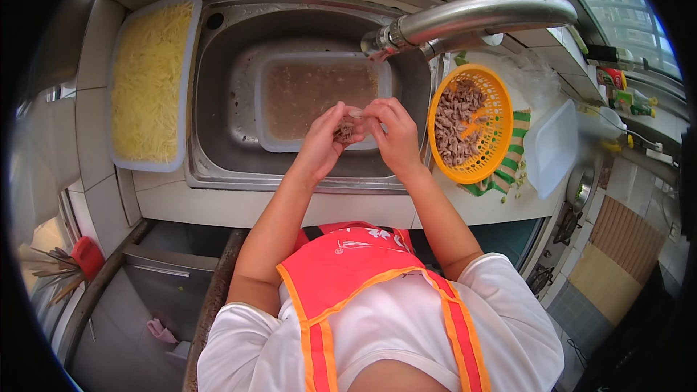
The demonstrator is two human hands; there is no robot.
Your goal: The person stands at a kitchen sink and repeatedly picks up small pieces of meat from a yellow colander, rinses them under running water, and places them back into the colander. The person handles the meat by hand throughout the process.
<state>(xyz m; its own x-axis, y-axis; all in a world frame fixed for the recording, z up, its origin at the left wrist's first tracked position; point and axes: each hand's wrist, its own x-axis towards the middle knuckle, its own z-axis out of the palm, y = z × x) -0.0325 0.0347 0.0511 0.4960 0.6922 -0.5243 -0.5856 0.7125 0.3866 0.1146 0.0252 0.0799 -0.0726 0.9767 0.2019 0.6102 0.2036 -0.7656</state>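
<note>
Over the sink, my left hand (329, 133) cups several small grey-brown pieces (344, 133), which look like meat. My right hand (393, 133) meets it at the fingertips and pinches a small pale piece (355, 113). Below both hands, a translucent plastic tub (260, 103) of cloudy brownish water (316, 92) stands in the stainless steel sink (223, 147). Just right of the sink, an orange plastic colander (503, 114) holds many similar grey-brown pieces (457, 125). The tub's near right part is hidden by my hands.
A metal faucet (484, 13) arches over the sink's back right. Left of the sink stands a plastic tub (190, 16) of pale yellow shreds (152, 81). Beyond the colander are a green-striped cloth (503, 171), a white plastic container (551, 147) and a gas stove (544, 277).
</note>
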